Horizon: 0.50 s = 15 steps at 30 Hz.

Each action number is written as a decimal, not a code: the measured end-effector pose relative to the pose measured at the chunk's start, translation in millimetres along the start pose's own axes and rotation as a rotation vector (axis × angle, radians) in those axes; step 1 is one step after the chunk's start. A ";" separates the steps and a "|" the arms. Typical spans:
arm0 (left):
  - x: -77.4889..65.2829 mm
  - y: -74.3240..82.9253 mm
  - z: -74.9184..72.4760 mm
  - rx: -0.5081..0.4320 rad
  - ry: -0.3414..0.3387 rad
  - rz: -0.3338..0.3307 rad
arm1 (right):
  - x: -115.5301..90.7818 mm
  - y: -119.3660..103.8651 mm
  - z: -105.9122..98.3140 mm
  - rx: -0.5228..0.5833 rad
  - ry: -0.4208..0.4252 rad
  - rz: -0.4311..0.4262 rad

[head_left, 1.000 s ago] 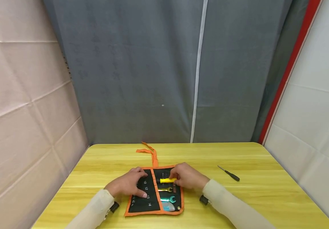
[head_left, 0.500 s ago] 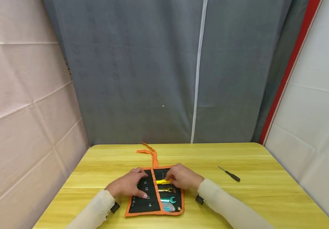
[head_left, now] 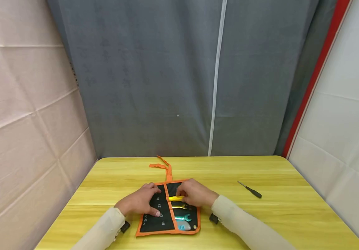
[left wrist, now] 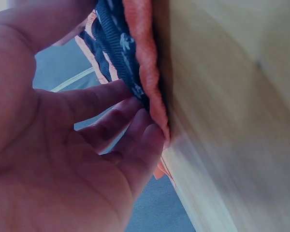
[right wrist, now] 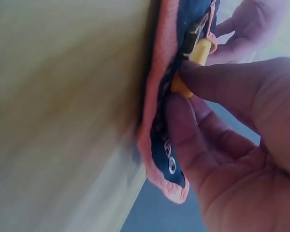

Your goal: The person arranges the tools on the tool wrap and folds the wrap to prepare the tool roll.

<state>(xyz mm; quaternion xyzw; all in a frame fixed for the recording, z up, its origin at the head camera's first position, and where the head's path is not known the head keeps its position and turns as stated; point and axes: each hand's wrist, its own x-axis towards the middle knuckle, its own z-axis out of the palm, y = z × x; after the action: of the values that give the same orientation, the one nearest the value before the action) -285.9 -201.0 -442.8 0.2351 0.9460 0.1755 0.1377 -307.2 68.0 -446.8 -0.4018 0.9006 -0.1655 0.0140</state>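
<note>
A black tool roll [head_left: 168, 227] with orange trim lies spread on the table, size numbers printed on its left half. My left hand [head_left: 140, 199] rests on that half with thumb and fingers spread; in the left wrist view its fingertips [left wrist: 152, 137] touch the orange edge. Between thumb and fingers, my right hand [head_left: 196, 192] pinches a yellow-handled tool [head_left: 175, 199] at the mouth of a pocket. The tool's front part is hidden in the pocket. Below it, a brass-coloured wrench [head_left: 179, 206], a green wrench [head_left: 184, 218] and a grey-and-blue tool [head_left: 184, 225] stick out of other pockets.
To the right on the wooden table [head_left: 291, 222] lies a screwdriver [head_left: 254, 192] with a black handle. Orange tie straps [head_left: 168, 172] stretch from the roll toward the back edge. A grey curtain [head_left: 151, 104] hangs behind the table.
My right hand has moved left with the yellow-handled tool, which has slid deeper into its pocket; its dark front part no longer shows. My left hand has stayed in place.
</note>
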 end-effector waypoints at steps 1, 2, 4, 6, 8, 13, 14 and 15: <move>0.2 -0.3 0.1 0.004 0.002 0.001 | 1.6 -1.6 0.3 -0.003 0.001 -0.007; 0.6 -0.5 0.4 0.008 0.003 0.003 | 3.3 -3.2 0.5 -0.008 0.001 -0.012; 1.2 -0.6 0.6 0.015 0.007 0.009 | 6.3 -6.2 0.3 -0.013 0.005 -0.024; 1.3 -0.8 0.6 0.025 0.009 0.014 | 8.4 -8.1 0.5 -0.019 0.007 -0.029; 0.7 -0.8 0.5 0.028 0.009 0.015 | 9.3 -8.6 1.0 -0.017 0.007 -0.024; -2.1 -1.7 0.0 0.012 0.004 0.010 | 9.1 -5.9 4.0 0.009 -0.007 0.002; -2.5 -2.2 0.0 0.006 0.003 0.008 | 9.1 -5.3 4.3 0.019 -0.013 0.011; -3.1 -2.8 0.0 0.002 0.002 0.008 | 9.0 -5.0 4.1 0.026 -0.019 0.017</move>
<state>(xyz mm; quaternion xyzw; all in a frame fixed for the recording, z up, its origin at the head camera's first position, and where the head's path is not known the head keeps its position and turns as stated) -284.4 -204.8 -443.4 0.2387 0.9455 0.1751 0.1359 -309.1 57.2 -448.2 -0.3953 0.9016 -0.1731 0.0294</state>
